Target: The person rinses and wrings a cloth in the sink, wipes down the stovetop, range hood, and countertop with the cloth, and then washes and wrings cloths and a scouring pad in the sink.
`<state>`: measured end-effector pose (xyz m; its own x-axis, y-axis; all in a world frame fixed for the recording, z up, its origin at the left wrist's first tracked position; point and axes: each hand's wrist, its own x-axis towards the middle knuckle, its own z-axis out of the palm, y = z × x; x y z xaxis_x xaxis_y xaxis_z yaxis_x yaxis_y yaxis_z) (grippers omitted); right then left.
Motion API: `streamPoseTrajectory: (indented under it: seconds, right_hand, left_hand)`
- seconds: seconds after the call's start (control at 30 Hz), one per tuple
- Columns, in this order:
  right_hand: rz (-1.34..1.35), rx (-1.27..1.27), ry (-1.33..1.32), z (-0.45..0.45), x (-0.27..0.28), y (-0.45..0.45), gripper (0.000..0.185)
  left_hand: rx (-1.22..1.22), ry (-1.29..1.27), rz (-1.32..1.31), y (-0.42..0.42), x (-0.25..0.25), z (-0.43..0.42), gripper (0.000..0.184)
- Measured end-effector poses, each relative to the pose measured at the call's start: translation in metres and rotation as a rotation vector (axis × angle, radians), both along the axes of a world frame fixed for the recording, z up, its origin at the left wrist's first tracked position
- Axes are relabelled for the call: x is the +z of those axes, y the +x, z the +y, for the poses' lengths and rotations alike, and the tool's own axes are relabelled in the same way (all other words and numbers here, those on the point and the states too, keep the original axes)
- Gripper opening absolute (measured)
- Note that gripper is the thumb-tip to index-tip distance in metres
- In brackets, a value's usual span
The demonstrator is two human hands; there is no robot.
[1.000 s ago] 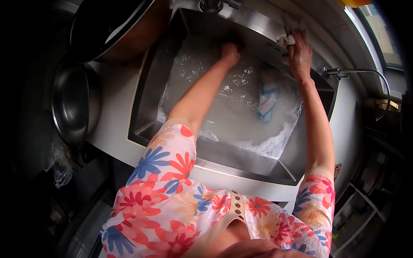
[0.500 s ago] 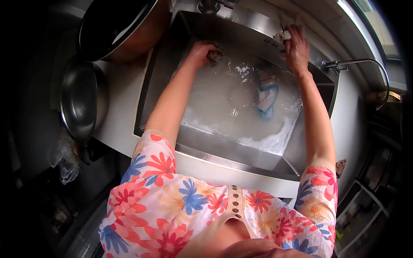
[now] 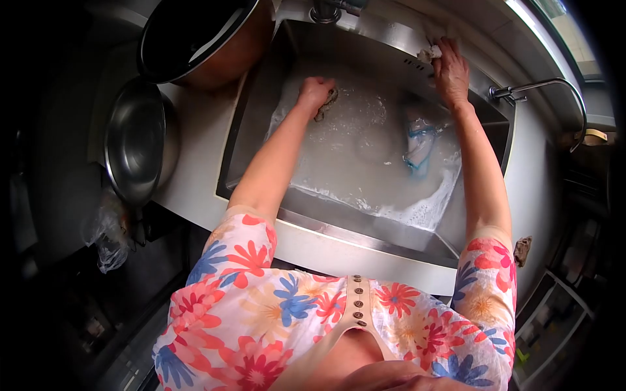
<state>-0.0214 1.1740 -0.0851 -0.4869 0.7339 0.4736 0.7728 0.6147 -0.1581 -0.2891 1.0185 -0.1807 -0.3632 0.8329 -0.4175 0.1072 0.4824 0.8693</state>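
My left hand [image 3: 315, 95] is closed around a crumpled, brownish wet rag [image 3: 328, 104] at the surface of cloudy water in the back left of the steel sink [image 3: 326, 225]. On the sink's back ledge lies my right hand [image 3: 451, 77], its fingers stretched out and pointing away from me. A crumpled whitish wad [image 3: 428, 54] sits against its thumb side; whether the thumb presses on it I cannot tell. A pale cloth with blue-green edging [image 3: 419, 144] lies partly under the water, left of my right forearm.
A large dark pot [image 3: 215, 49] and a metal bowl [image 3: 135, 140] stand on the left counter. One faucet [image 3: 325, 12] rises behind the sink; a thin curved tap [image 3: 548, 83] is at the right. Foam [image 3: 424, 212] floats near the front right edge.
My left hand has shifted slightly right and toward me with the rag, and the water ripples more around it. The view has moved a little. My right hand stays on the ledge.
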Motion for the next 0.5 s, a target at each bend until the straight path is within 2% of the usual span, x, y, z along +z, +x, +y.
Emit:
streamPoseTrajectory:
  seconds: [0.07,0.2,0.3,0.4,0.5]
  right_hand:
    - [-0.002,-0.003,-0.004,0.003,-0.004,0.001,0.042]
    - [0.016,-0.015,-0.055,0.004,-0.004,0.001,0.042]
    - [0.029,-0.006,-0.107,0.006,-0.002,0.001,0.042]
    - [0.032,0.001,-0.103,0.007,-0.002,0.001,0.041]
    - [0.029,0.001,-0.112,0.005,0.001,0.000,0.040]
  left_hand:
    - [0.213,0.058,-0.647,-0.008,0.032,-0.004,0.026]
    - [0.332,0.085,-1.097,-0.011,0.048,-0.011,0.020]
    - [0.227,0.105,-1.172,-0.012,0.056,-0.016,0.012]
    - [0.132,0.138,-1.131,-0.014,0.092,-0.025,0.007]
    - [0.067,0.304,-1.010,-0.018,0.096,-0.028,0.010]
